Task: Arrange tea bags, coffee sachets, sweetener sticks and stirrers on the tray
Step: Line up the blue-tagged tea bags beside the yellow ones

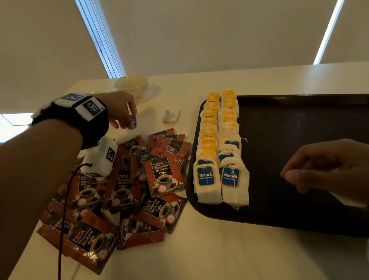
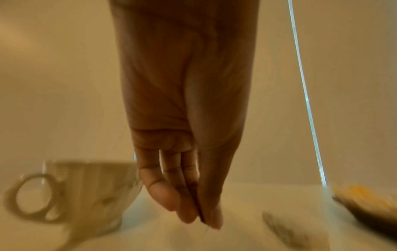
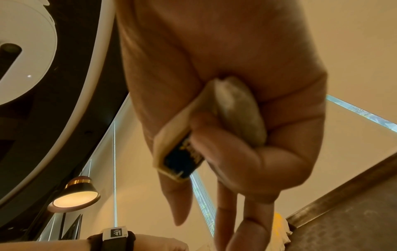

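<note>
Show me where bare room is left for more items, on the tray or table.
Most of the tray right of the two tea bag rows is bare. The table in front of the tray is bare. Crowded: the coffee sachets piled left of the tray.

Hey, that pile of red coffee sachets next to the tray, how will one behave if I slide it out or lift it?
The coffee sachets look flat, thin and glossy, so one will probably feel light and bend a little. They overlap loosely, so pulling one out will likely drag its neighbours across the table. Being flat, it shouldn't roll.

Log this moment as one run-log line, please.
left hand: pinching blue tag | right hand: holding tea bag | tray: two tea-bag rows
</note>
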Demonstrator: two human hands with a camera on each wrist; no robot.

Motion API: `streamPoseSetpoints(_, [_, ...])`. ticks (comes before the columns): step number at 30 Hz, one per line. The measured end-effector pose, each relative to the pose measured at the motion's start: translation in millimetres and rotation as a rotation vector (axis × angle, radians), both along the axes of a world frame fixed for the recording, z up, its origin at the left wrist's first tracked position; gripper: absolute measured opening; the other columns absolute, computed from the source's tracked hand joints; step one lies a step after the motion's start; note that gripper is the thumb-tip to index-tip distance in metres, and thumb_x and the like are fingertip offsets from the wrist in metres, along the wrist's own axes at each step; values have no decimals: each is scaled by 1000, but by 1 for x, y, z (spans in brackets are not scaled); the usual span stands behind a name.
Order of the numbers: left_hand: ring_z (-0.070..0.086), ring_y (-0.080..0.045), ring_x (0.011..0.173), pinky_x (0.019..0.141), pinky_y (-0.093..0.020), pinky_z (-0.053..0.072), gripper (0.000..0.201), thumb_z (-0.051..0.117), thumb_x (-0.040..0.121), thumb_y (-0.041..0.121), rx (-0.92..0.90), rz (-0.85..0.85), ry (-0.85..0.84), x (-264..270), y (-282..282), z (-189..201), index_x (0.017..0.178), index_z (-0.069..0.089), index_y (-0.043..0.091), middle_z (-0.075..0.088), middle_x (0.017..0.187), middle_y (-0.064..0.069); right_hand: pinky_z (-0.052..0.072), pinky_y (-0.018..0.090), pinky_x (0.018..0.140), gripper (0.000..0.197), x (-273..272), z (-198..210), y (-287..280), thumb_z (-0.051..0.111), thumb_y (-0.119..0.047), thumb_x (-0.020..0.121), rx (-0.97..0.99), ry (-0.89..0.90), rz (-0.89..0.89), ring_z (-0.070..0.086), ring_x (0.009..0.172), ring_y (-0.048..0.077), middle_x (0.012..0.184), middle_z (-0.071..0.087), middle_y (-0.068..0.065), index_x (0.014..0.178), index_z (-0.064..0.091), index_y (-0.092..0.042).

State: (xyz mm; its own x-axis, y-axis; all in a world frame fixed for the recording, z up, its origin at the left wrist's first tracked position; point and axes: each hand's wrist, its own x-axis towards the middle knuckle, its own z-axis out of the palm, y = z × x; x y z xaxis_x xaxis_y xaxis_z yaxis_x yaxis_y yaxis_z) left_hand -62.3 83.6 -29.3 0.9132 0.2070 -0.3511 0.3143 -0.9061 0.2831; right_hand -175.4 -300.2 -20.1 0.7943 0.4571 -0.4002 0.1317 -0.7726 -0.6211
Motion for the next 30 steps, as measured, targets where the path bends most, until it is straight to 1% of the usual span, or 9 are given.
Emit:
streamPoseSetpoints(6, [60,-14,70,56,-22,51,17,63,88,8,-64,-79,-124,-6,1,28,105,64,4,64,90,-10,45,23,69,101,3,1,0,42,-96,7,34,1,5,65,77,3,80,68,-19,87,64,-38])
streamPoseSetpoints(10, [64,-12,70,52,-16,52,12,62,89,10,-136,-132,-163,-13,-8,37,99,65,4,67,87,-8,46,22,70,58,-3,7,8,53,-68,43,88,28,-21,64,78,5,78,69,-10,88,64,-34])
streamPoseSetpoints(12, [65,-15,70,52,-17,54,12,62,89,7,-174,-135,-208,-17,-14,46,99,64,2,68,88,-11,45,20,70,55,-4,9,8,51,-67,48,91,7,-31,64,77,2,78,69,-11,89,64,-33])
streamPoseSetpoints(16, [65,-16,68,51,-18,55,11,60,90,5,-206,-84,-356,-26,-18,69,99,62,-1,67,83,-12,46,26,69,96,-5,10,8,45,-96,17,108,-75,-12,64,75,-1,81,69,-17,88,65,-35])
streamPoseSetpoints(21, [66,-17,65,54,-22,57,12,57,90,4,-291,10,-619,-34,-15,96,99,61,-2,68,93,-23,48,28,70,83,-4,12,9,52,-90,26,126,-86,-32,66,76,8,76,70,-13,86,66,-34])
streamPoseSetpoints(24, [68,-10,60,55,-22,57,5,57,90,7,-374,31,-712,-42,-15,110,93,60,3,69,90,-19,48,26,68,39,-5,13,13,60,-56,59,149,-64,-59,65,77,12,76,69,-4,87,64,-30])
streamPoseSetpoints(26, [69,-10,63,59,-23,58,10,58,92,11,-394,0,-761,-49,-17,116,98,60,3,69,91,-17,47,19,54,18,-7,20,19,57,-37,76,146,-63,-76,64,63,7,80,68,0,89,62,-26])
streamPoseSetpoints(28, [70,-10,69,63,-22,58,16,56,94,15,-373,-56,-795,-54,-31,121,104,59,3,69,95,-17,38,12,37,15,-9,25,26,56,-34,82,147,-95,-73,53,39,0,78,67,-1,91,61,-23])
streamPoseSetpoints(30, [69,-9,74,66,-19,57,20,53,95,19,-349,-98,-835,-60,-47,124,108,58,5,68,99,-15,34,9,35,14,-6,29,32,53,-39,85,154,-161,-73,49,35,-2,73,65,-8,91,58,-27])
